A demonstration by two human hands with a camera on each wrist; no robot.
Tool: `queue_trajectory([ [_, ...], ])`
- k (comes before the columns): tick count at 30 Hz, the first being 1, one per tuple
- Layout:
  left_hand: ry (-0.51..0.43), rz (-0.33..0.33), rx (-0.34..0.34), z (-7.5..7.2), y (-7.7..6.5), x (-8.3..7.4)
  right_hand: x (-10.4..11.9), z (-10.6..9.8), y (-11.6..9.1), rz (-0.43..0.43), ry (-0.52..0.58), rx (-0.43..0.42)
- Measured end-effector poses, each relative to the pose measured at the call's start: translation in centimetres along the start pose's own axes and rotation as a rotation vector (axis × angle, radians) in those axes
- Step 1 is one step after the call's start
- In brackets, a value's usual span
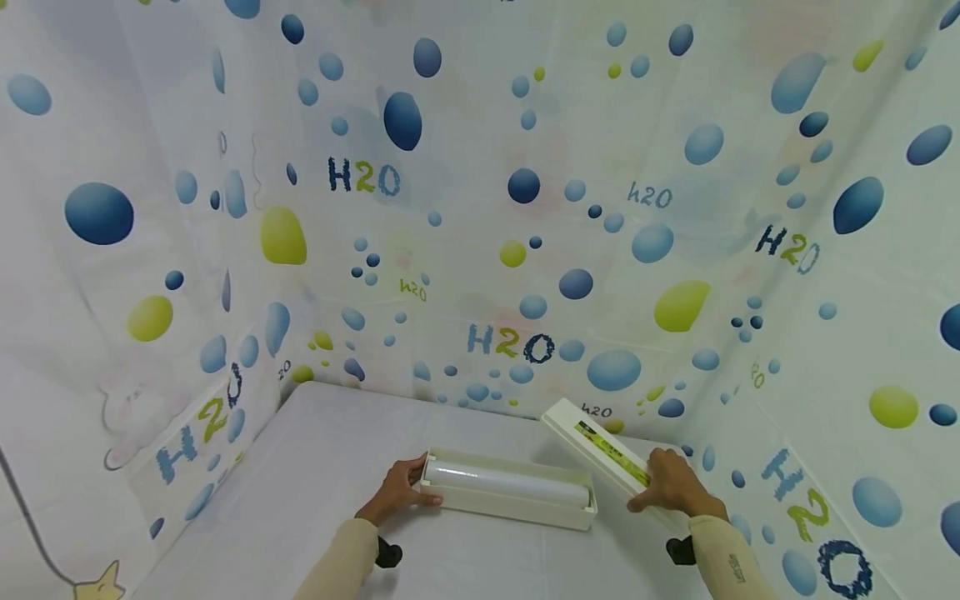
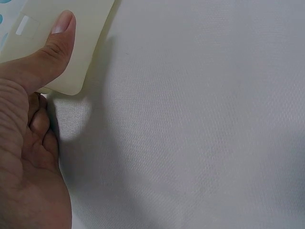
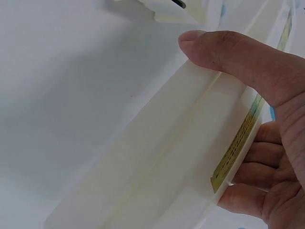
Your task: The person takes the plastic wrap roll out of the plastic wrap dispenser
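The left hand (image 1: 403,487) grips the box (image 1: 517,512) on the table (image 1: 337,433), the right hand (image 1: 671,483) holds the lid (image 1: 588,447) at right, and the 1 roll (image 1: 510,482) inside could fall out if the box tips.

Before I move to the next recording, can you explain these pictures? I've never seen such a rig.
No machine here: a person works bare-handed. The wide picture comes from a camera on the head, looking forward and down; the other two come from cameras on the left and right wrists. On the white surface sits an open cream box with a roll of plastic wrap inside. The left hand grips the box's end; the right hand holds a long, labelled lid, off the box.
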State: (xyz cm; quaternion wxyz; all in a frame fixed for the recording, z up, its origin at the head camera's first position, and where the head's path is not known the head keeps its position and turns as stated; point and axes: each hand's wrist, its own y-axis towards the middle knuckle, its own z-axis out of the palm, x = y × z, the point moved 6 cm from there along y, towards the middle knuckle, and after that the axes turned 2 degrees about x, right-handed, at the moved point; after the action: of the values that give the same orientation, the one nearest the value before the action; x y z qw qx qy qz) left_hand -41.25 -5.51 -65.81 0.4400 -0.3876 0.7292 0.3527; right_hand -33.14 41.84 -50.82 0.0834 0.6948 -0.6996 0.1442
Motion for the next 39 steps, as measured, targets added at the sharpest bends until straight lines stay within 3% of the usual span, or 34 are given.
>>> queue_trajectory([
  [10,-0.036,-0.049,0.015,0.0,0.1,-0.7,-0.5,-0.2,0.0,0.011,0.006,-0.007],
  [17,-0.046,-0.048,0.009,0.2,0.2,-0.5,-0.8,-0.2,-0.2,0.042,0.0,0.006],
  [23,-0.008,-0.064,0.005,0.4,0.4,0.5,-1.4,0.1,-0.6,0.06,0.005,0.015],
  [39,-0.053,-0.081,0.019,0.1,0.6,1.6,-2.4,0.5,-0.9,0.104,0.006,0.02],
])
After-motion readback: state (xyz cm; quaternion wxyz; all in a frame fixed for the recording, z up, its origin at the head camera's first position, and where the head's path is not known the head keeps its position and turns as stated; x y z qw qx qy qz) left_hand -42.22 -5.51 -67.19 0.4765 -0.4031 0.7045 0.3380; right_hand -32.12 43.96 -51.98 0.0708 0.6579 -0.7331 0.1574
